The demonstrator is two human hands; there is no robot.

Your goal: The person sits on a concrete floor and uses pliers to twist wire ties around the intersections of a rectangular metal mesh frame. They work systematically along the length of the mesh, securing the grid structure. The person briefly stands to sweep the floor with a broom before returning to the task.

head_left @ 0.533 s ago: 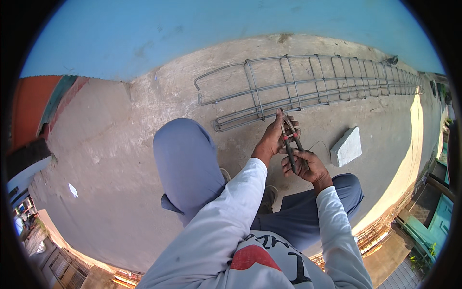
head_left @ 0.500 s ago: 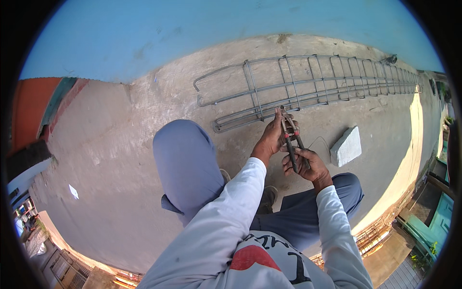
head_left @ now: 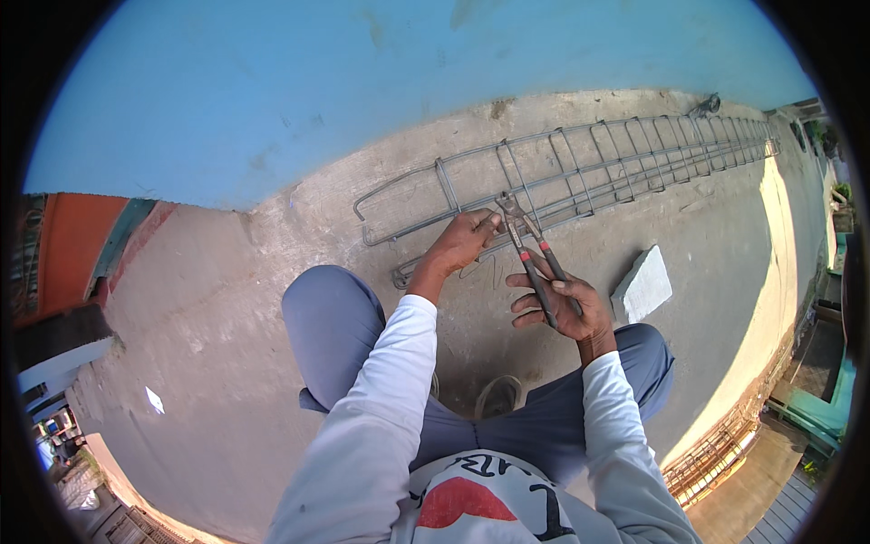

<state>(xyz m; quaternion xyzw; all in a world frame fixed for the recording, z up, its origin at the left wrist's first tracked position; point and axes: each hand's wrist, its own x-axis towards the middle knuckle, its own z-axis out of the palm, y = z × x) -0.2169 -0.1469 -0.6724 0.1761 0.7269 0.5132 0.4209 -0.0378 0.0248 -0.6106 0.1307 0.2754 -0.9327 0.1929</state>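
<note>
As a pair of end-cutting pincers (head_left: 533, 277) rests across the right hand (head_left: 584, 311), we see the tool's black, red-banded handles standing apart over the palm, its metal head pointing away from the wearer and appearing over the lower bars of a steel rebar cage (head_left: 580, 170). The right thumb lies over one handle and the fingers extend loosely beneath, cradling the tool rather than clenching it.

Just left of the pincers' head, we find the left hand (head_left: 462, 240) angled inward, thumb and forefinger drawn together beside the cage; we cannot tell whether they pinch a wire. Both forearms, in white sleeves (head_left: 385, 354), reach forward between two bent knees in grey-blue trousers (head_left: 331, 313).

Beyond the hands, we follow the cage far to the right, along the foot of a blue wall (head_left: 408, 72). A white block (head_left: 643, 284) lies near the right hand, on its outer side. We see concrete floor (head_left: 217, 381) between cage and knees, spreading wider at left; a sunlit strip (head_left: 768, 299) borders it at right.
</note>
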